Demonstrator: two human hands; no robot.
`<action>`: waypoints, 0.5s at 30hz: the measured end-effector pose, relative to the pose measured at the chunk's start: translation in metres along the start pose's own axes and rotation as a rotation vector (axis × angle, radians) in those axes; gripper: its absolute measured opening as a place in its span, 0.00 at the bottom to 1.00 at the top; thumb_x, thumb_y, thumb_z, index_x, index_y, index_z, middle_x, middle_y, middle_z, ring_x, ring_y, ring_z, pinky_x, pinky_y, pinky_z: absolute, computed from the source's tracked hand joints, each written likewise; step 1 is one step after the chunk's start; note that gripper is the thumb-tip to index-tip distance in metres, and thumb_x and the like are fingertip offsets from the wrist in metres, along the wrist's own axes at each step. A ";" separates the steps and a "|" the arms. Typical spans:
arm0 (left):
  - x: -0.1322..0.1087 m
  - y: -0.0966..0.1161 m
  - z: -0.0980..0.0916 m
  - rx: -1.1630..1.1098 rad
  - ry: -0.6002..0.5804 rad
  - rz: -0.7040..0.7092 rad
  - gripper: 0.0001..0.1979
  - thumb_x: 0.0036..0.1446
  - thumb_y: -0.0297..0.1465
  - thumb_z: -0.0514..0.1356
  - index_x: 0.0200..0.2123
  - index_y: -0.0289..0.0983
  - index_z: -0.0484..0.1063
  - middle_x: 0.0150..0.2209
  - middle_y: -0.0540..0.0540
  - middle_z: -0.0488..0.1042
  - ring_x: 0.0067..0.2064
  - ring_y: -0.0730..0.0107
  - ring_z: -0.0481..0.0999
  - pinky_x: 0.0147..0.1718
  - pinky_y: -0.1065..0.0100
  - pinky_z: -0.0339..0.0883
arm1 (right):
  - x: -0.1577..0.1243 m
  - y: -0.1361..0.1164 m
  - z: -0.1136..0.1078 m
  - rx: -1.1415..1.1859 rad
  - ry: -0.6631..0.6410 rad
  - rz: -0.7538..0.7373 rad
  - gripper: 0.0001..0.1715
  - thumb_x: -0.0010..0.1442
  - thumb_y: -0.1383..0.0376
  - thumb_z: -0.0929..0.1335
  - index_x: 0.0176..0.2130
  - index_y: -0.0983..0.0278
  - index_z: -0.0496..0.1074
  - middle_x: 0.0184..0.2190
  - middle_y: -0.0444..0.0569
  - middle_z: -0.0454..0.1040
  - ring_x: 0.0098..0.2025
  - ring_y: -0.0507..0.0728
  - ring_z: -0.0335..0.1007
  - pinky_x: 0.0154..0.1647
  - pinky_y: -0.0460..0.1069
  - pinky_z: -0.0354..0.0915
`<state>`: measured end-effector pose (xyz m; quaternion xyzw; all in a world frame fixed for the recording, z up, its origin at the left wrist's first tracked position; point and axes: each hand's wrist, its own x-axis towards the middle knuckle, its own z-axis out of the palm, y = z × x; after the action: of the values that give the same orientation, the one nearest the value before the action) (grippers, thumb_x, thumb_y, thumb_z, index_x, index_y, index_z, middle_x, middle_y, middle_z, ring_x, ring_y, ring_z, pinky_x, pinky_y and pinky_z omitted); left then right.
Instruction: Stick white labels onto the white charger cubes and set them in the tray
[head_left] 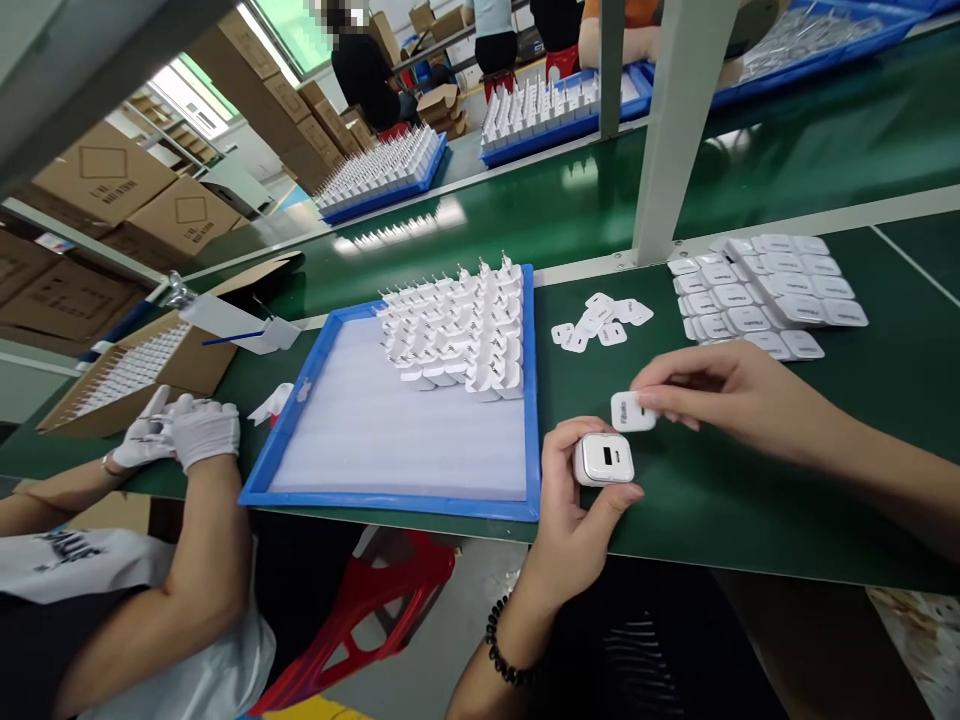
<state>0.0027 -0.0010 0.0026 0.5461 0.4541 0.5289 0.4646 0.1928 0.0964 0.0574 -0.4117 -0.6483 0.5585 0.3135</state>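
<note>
My left hand (571, 510) is closed around a white charger plug (604, 459), its port face turned up, at the near edge of the green table. My right hand (720, 388) pinches a small white cover piece (632, 411) just above and right of the charger. A few loose cover pieces (600, 320) lie beyond my hands. A stack of white cover pieces (772, 295) lies in rows at the right. A blue tray (534, 400) with a white foam liner holds several upright chargers (465, 330) at its far end.
A co-worker's white-gloved hands (184, 430) rest at the left beside an open cardboard box of chargers (131, 370). A white post (671, 130) rises behind the table. More blue trays (540, 115) and people stand beyond the conveyor. A red stool (375, 600) is below.
</note>
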 end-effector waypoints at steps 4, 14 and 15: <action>-0.001 -0.002 0.001 -0.059 0.033 -0.014 0.21 0.63 0.43 0.66 0.55 0.44 0.66 0.50 0.44 0.71 0.48 0.64 0.72 0.48 0.65 0.69 | -0.011 -0.009 0.006 0.121 0.010 -0.003 0.21 0.56 0.45 0.77 0.30 0.59 0.82 0.23 0.47 0.74 0.22 0.52 0.66 0.21 0.48 0.66; -0.003 -0.007 -0.001 -0.004 -0.038 0.083 0.22 0.65 0.40 0.66 0.59 0.45 0.65 0.53 0.44 0.70 0.52 0.62 0.73 0.51 0.63 0.70 | -0.020 -0.007 0.019 0.325 -0.100 0.079 0.08 0.58 0.60 0.78 0.37 0.61 0.84 0.26 0.45 0.77 0.24 0.47 0.68 0.23 0.41 0.66; -0.003 -0.008 -0.001 0.000 -0.042 0.109 0.22 0.65 0.39 0.66 0.58 0.45 0.65 0.53 0.44 0.70 0.53 0.62 0.73 0.51 0.63 0.70 | -0.021 -0.006 0.020 0.337 -0.114 0.086 0.06 0.59 0.60 0.78 0.37 0.60 0.84 0.26 0.44 0.77 0.25 0.47 0.68 0.23 0.41 0.66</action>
<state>0.0017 -0.0025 -0.0056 0.5810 0.4138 0.5417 0.4447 0.1843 0.0684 0.0608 -0.3481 -0.5441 0.6946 0.3168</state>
